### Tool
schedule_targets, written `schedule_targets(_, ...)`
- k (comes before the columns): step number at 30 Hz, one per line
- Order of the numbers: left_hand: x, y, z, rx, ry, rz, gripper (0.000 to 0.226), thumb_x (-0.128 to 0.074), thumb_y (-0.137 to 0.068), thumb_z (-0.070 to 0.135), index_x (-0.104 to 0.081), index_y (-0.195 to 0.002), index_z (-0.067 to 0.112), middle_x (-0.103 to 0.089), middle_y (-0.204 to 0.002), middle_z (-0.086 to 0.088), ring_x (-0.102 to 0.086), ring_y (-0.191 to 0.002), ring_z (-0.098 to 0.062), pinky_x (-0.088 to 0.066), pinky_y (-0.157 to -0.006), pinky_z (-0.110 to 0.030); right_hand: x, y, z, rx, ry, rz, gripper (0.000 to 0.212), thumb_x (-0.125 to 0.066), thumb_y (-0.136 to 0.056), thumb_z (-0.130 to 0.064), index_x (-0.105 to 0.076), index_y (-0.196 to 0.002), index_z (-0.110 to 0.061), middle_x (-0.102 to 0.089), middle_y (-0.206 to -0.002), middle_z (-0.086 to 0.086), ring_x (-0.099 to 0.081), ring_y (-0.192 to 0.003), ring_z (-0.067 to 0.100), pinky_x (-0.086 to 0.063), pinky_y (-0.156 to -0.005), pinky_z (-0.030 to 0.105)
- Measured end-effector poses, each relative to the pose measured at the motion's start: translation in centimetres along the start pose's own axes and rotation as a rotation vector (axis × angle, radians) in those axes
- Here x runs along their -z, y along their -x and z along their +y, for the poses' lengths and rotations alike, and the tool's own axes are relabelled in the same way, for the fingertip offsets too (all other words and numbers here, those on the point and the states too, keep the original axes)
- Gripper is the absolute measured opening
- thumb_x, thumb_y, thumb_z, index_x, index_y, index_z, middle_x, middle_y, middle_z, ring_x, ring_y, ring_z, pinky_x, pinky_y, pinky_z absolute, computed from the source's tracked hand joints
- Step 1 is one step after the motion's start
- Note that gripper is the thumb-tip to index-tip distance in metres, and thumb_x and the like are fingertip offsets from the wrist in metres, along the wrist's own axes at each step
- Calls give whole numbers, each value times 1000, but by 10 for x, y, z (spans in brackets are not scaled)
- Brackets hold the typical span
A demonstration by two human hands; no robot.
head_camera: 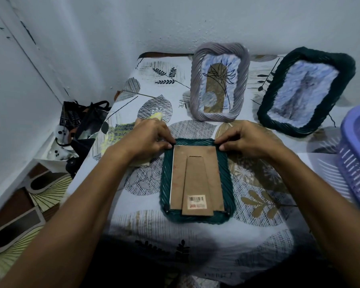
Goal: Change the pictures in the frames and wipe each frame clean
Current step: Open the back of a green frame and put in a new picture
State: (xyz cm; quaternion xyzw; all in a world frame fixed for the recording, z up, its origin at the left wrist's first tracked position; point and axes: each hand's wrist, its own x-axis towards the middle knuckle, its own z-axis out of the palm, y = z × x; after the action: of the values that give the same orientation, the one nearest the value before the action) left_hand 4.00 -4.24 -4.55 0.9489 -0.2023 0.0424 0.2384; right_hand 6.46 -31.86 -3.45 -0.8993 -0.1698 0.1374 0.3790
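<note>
A teal frame (228, 179) lies face down in the middle of the table, its brown backing board (195, 177) with a barcode sticker facing up. My left hand (148, 138) pinches at the frame's far left corner. My right hand (247, 138) pinches at the far right corner. Behind them a grey twisted frame (197, 80) stands upright with a leaf drawing in it. At the right a dark green frame (279, 84) leans back, holding a blurred picture. A yellow and grey cloth (116, 132) lies under my left wrist.
A purple plastic basket (353, 163) sits at the table's right edge. The table (154, 225) carries a leaf-print cover and stands against the wall. On the floor at the left are a black bag (81, 121) and patterned tiles.
</note>
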Motion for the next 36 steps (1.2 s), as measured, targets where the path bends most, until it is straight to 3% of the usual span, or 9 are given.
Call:
schedule_targets(5,-1,2,2,4,25,11,15,-76,-80,20,-78,-94,22,-57,-80,25,-51,-88,-3,-42,-92,-51,-1,1,0,5,13,16,21,-75,-79,-7,-75,-99,-13,-69,-80,-9,-58,-59,-13,-38,-51,2)
schedule_targets(9,-2,1,0,-14,35,15,13,-77,-78,23,-78,-91,24,-58,-79,25,-53,-88,-5,-43,-90,-53,-2,2,0,4,-21,26,20,-76,-78,-7,-76,-97,-14,-70,-81,-10,-61,-64,-6,-40,-53,3)
schedule_targets(16,-6,-2,-2,-35,45,26,12,-79,-75,29,-79,-85,22,-59,-76,24,-57,-84,-7,-45,-86,-55,-4,1,2,19,-16,50,19,-78,-76,-11,-77,-95,-11,-70,-79,-11,-58,-61,-13,-37,-52,2)
schedule_targets(24,-8,-3,-5,-41,60,62,25,-72,-69,49,-78,-81,27,-61,-74,24,-59,-84,-8,-46,-86,-53,-10,-4,5,42,-40,80,10,-81,-72,-18,-77,-81,-14,-72,-79,-2,-63,-71,7,-47,-59,12)
schedule_targets(29,-9,-2,-12,-52,69,50,14,-78,-74,33,-78,-87,27,-59,-76,29,-57,-88,-8,-44,-87,-56,-5,-3,6,36,-54,47,13,-77,-77,-12,-77,-89,-12,-72,-81,-7,-62,-66,-3,-44,-58,8)
schedule_targets(36,-11,-2,-10,-56,48,69,9,-78,-77,26,-78,-87,27,-57,-75,30,-55,-87,-10,-44,-87,-54,-9,-4,8,35,-42,85,12,-74,-79,-10,-76,-90,-13,-72,-82,-5,-64,-73,6,-48,-63,10)
